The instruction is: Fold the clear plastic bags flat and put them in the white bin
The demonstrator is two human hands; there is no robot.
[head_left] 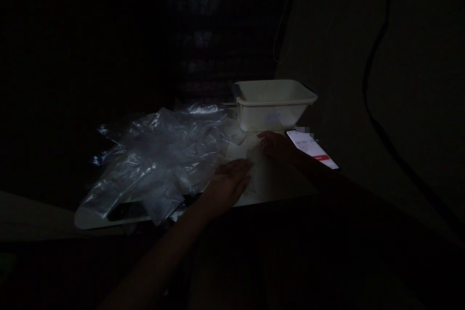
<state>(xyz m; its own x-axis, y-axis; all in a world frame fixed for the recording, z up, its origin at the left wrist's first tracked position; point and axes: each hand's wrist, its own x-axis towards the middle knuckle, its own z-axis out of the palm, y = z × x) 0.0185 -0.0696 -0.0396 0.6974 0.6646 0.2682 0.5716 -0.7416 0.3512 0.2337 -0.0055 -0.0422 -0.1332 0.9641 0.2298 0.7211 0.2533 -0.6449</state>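
My left hand (230, 183) is stretched out low over the pale tabletop (269, 184), its fingers extended and slightly blurred. Just beyond it to the right, my right hand (276, 146) has its index finger out and the other fingers curled in. A faint clear plastic bag (256, 167) lies flat between the two hands, and the curled right fingers seem to grip its edge. To the left spreads a loose heap of clear plastic bags (167, 140), crumpled and shiny, covering much of the table.
A white plastic basin (269, 117) with dark handles stands at the table's back. Beside my right forearm lies a phone (310, 150) with a lit timer screen. A dark cable (365, 77) hangs along the wall at the right. The room is very dim.
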